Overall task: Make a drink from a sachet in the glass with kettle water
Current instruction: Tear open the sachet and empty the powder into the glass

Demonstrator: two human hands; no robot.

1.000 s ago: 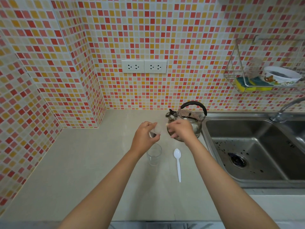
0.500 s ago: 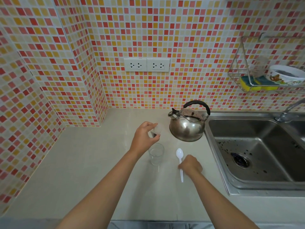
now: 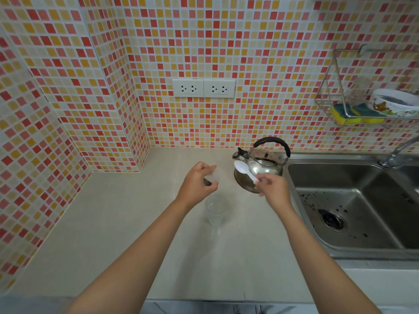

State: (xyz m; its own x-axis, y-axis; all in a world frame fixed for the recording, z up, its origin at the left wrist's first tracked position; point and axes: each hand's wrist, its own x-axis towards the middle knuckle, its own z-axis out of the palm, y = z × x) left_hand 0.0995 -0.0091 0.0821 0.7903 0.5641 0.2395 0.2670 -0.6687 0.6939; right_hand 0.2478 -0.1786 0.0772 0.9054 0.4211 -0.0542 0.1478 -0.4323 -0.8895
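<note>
A clear glass [image 3: 216, 209] stands on the beige counter [image 3: 118, 223] between my forearms. Just above and behind it my left hand [image 3: 197, 185] pinches a small pale sachet [image 3: 214, 176]. My right hand [image 3: 273, 188] holds a white plastic spoon [image 3: 244, 172] by its handle, bowl raised and pointing left in front of the kettle. The steel kettle [image 3: 263, 168] with a black handle sits at the counter's back, beside the sink.
A steel sink [image 3: 353, 214] lies to the right, its tap [image 3: 399, 152] at the far right. A wire rack [image 3: 362, 109] on the tiled wall holds sponges and a bowl. Two sockets [image 3: 203, 88] sit on the wall above the counter.
My right hand left the sachet, dropped to the spoon lying on the counter, picked it up and lifted it toward the kettle. My left hand kept the sachet above the glass.
</note>
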